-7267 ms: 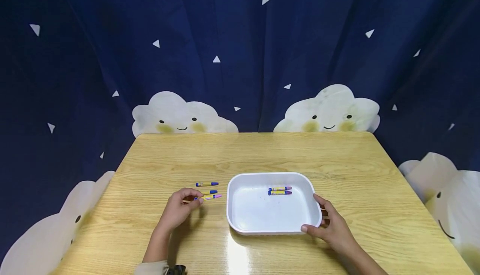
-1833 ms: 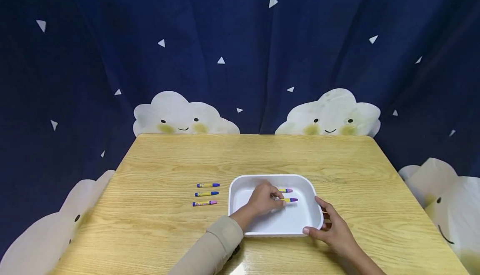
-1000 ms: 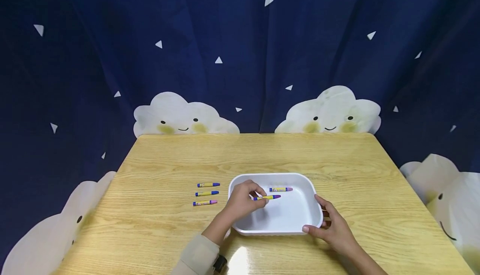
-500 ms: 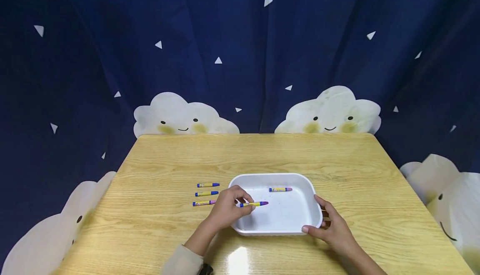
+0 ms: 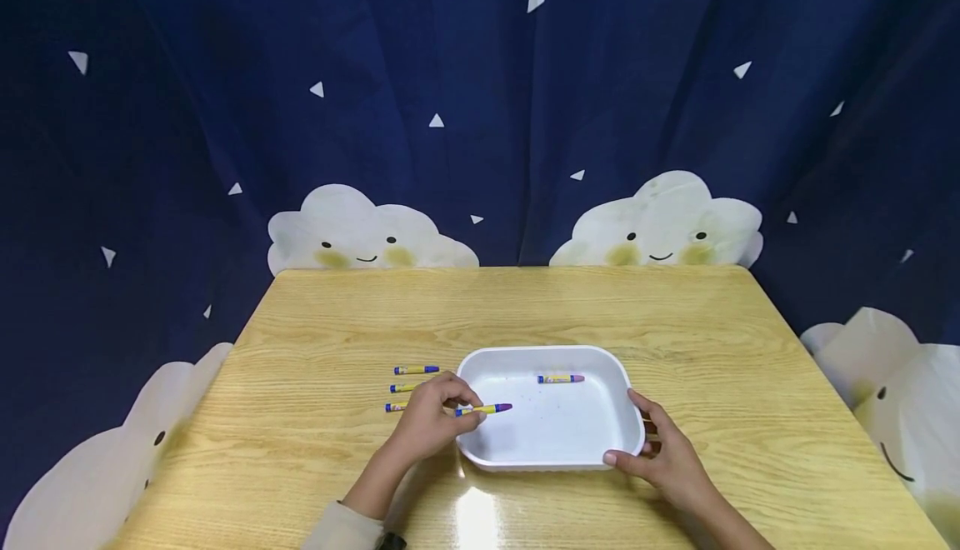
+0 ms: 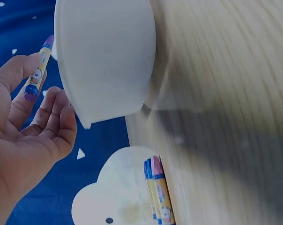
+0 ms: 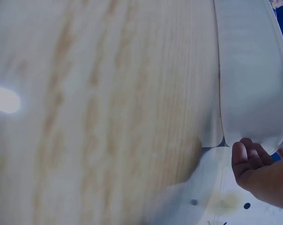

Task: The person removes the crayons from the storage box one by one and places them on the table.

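Observation:
Between thumb and fingertips, my left hand [image 5: 431, 419] pinches a yellow-wrapped crayon [image 5: 487, 408] with a purple tip, over the left rim of a white plastic tray [image 5: 551, 461]. In the left wrist view the crayon [image 6: 38, 70] is held clear of the tray's outer wall [image 6: 106, 61]. One pink-tipped crayon [image 5: 561, 379] lies inside the tray. My right hand [image 5: 667, 454] grips the tray's right end, thumb at the front corner; in the right wrist view its fingers [image 7: 249, 157] curl against the outer wall. Left of the tray lies a blue-tipped crayon [image 5: 416, 370]; two more are partly hidden behind my left hand.
The wooden table [image 5: 337, 308] reaches back to a dark blue curtain [image 5: 480, 75] printed with white triangles and smiling clouds [image 5: 660, 221]. Light glares off the tabletop in front of the tray.
My left hand has put a pink-tipped crayon on the table in a row, then lifted the purple-tipped one from the tray and carried it left to the rim. The right hand stays put.

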Available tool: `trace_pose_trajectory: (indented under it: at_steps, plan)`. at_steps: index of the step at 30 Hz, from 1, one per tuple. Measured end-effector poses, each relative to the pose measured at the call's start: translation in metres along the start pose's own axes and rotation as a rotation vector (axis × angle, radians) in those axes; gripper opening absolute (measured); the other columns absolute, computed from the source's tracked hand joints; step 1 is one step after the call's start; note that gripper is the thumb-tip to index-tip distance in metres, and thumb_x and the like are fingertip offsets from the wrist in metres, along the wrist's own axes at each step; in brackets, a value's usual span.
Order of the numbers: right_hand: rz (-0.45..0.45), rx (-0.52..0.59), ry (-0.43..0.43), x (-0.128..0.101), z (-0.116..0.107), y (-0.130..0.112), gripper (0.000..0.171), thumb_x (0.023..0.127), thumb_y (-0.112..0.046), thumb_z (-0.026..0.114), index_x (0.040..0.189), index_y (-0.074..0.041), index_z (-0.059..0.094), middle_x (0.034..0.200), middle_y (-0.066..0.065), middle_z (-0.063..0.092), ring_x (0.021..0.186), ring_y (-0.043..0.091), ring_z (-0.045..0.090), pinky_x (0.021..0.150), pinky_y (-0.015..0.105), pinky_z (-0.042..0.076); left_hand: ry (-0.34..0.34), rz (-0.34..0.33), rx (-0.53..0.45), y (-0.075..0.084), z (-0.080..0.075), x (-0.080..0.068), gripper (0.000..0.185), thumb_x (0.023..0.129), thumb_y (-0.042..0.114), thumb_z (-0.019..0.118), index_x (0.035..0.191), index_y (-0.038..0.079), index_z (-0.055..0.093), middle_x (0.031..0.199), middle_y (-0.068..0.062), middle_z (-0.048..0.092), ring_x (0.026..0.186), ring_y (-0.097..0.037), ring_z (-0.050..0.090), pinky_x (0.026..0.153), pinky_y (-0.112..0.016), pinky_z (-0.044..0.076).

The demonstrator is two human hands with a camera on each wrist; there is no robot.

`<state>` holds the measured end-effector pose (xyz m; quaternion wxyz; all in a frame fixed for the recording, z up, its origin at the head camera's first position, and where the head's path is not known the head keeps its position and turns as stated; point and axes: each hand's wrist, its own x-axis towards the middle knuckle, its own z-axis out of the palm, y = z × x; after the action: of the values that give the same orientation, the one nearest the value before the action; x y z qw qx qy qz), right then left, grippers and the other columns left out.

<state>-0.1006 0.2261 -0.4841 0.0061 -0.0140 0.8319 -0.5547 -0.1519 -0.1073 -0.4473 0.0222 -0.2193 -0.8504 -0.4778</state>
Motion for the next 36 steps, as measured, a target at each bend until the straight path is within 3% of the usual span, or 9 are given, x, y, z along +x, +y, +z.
trace_pose_trajectory:
  at_steps: [8,18,25,31,36]
  plan:
    - [0.008,-0.01,-0.006,0.0,0.0,-0.001,0.094,0.066,-0.017,0.085,0.141,-0.002,0.03,0.116,0.024,0.048,0.09,0.03,0.057,0.072,0.026,0.051,0.004,-0.005,-0.055,-0.009,-0.012,-0.005,0.012,0.071,0.006,0.077,0.076,0.014,0.07,0.083,0.006,0.059,0.081,-0.013,0.056,0.075,-0.029,0.05]
    - [-0.012,-0.014,-0.009,-0.001,-0.001,-0.001,0.093,0.067,-0.017,0.084,0.141,-0.002,0.03,0.116,0.023,0.048,0.091,0.03,0.057,0.07,0.026,0.051,-0.023,-0.076,-0.084,-0.017,-0.027,-0.016,0.015,0.07,0.004,0.079,0.076,0.015,0.071,0.087,0.003,0.058,0.087,-0.017,0.055,0.079,-0.034,0.049]
    - [-0.022,-0.011,-0.012,0.0,-0.001,0.0,0.093,0.067,-0.017,0.085,0.141,-0.002,0.03,0.115,0.023,0.049,0.091,0.031,0.056,0.07,0.026,0.051,-0.032,-0.111,-0.137,0.0,-0.051,-0.025,0.011,0.072,-0.002,0.075,0.081,0.002,0.07,0.089,-0.009,0.06,0.086,-0.029,0.056,0.077,-0.042,0.049]
    - [-0.009,-0.017,-0.011,-0.001,0.0,-0.001,0.093,0.067,-0.017,0.085,0.141,-0.002,0.03,0.115,0.023,0.049,0.09,0.03,0.057,0.07,0.026,0.051,-0.012,-0.186,-0.111,-0.035,-0.055,-0.033,0.013,0.072,0.006,0.079,0.081,0.012,0.071,0.084,0.0,0.062,0.081,-0.019,0.056,0.072,-0.033,0.047]
    - [-0.011,-0.022,-0.003,-0.001,0.0,-0.002,0.093,0.066,-0.016,0.085,0.141,-0.002,0.031,0.114,0.023,0.05,0.088,0.029,0.057,0.069,0.026,0.051,-0.002,-0.277,-0.108,-0.047,-0.06,-0.044,0.011,0.074,0.009,0.078,0.082,0.008,0.07,0.086,-0.003,0.06,0.082,-0.02,0.055,0.071,-0.032,0.047]
